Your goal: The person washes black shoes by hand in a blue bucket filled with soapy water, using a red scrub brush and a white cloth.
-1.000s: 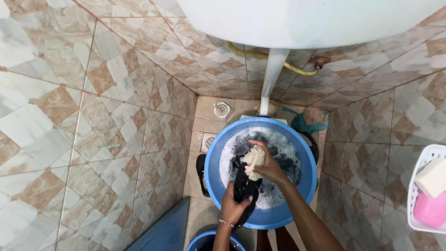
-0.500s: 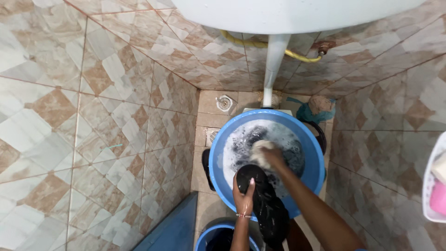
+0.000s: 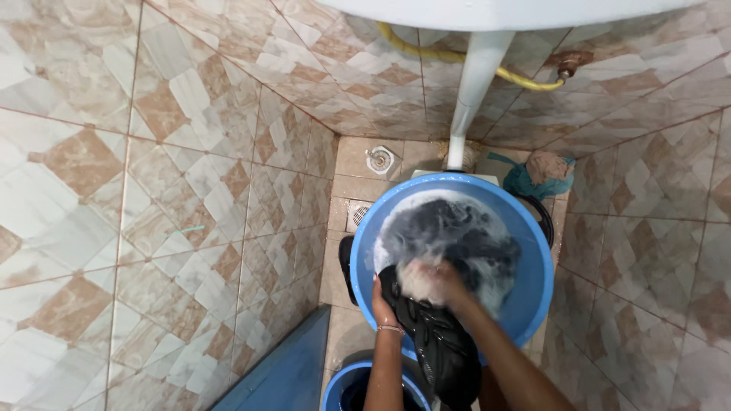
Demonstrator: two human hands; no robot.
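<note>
A big blue basin point(image 3: 533, 289) of foamy water with dark clothes soaking stands on the tiled floor. A wet black garment point(image 3: 442, 342) hangs over its near rim. My left hand point(image 3: 383, 304) grips the garment's left edge at the rim. My right hand point(image 3: 434, 280), blurred with motion, presses a pale soapy lump against the top of the garment.
Tiled walls close in on both sides. A white sink pedestal point(image 3: 472, 91) and a yellow hose point(image 3: 525, 76) rise behind the basin. A floor drain point(image 3: 379, 160) and a teal cloth bundle point(image 3: 537, 176) lie at the back. A second blue bucket point(image 3: 343, 388) sits below my arms.
The black garment has been pulled from the water toward me and now hangs over the near rim. My right hand came down with the pale lump onto it. The view shifted right.
</note>
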